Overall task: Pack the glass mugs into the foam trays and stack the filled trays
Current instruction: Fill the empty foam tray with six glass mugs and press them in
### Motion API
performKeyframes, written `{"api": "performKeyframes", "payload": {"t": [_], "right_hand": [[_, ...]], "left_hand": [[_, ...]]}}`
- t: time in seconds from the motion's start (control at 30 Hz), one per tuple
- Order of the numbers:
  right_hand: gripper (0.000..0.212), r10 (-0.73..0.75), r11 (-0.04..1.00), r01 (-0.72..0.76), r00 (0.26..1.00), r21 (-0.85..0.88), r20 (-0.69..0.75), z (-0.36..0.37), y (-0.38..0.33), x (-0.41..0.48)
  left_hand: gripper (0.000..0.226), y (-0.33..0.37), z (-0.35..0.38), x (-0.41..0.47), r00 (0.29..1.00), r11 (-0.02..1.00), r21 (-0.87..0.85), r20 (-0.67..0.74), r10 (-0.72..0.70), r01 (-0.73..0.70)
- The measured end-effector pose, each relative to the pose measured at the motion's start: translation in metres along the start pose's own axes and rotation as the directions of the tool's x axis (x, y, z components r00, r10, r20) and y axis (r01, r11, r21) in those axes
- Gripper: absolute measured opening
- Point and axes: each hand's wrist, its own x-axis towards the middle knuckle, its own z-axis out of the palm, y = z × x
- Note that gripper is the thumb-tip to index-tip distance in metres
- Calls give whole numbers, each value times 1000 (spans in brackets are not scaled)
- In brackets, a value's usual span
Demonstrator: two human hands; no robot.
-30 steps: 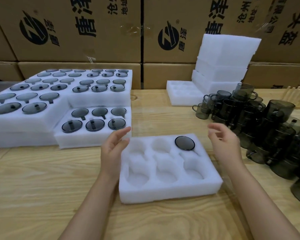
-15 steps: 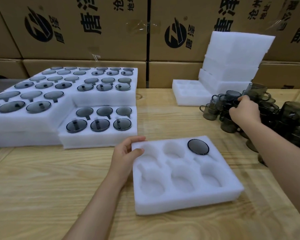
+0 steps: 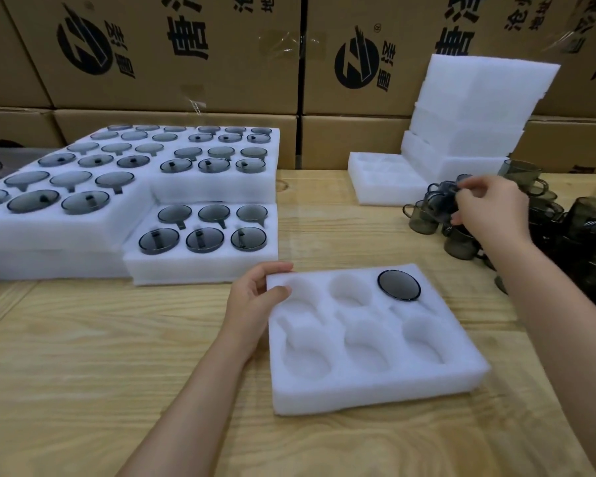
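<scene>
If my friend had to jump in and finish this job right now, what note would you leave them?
The left hand grips the far-left corner of the foam tray in front.
The right hand curls round a glass mug in the mug pile on the right.
Done: one packed mug sits in the tray's far-right pocket; filled trays are stacked on the left.
Left: fill the five empty pockets, stack this tray, then use the empty trays at the back.
</scene>
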Motion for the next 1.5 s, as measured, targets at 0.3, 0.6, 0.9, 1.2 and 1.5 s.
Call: {"api": "performKeyframes", "payload": {"t": [0.3,0.6,0.9,1.2,1.5], "right_hand": [[29,-248,960,162,867,228,432,13,-44,-95],[32,-328,934,168,752,316,571,14,-38,-111],[25,-370,914,175,730,366,574,12,-19,-103],[25,-407,914,302,673,272,618,16,-12,-109],[56,-452,822,561,531,103,716,24,-8,-108]], "left_hand": [[33,6,4,-5,997,990,116,8,82,-83],[44,28,20,-21,886,781,434,335,322,-448],[57,27,20,-20,881,736,504,378,284,-453],[66,24,19,-16,864,677,558,437,252,-479],[49,25,19,-15,860,603,625,451,238,-495]]}}
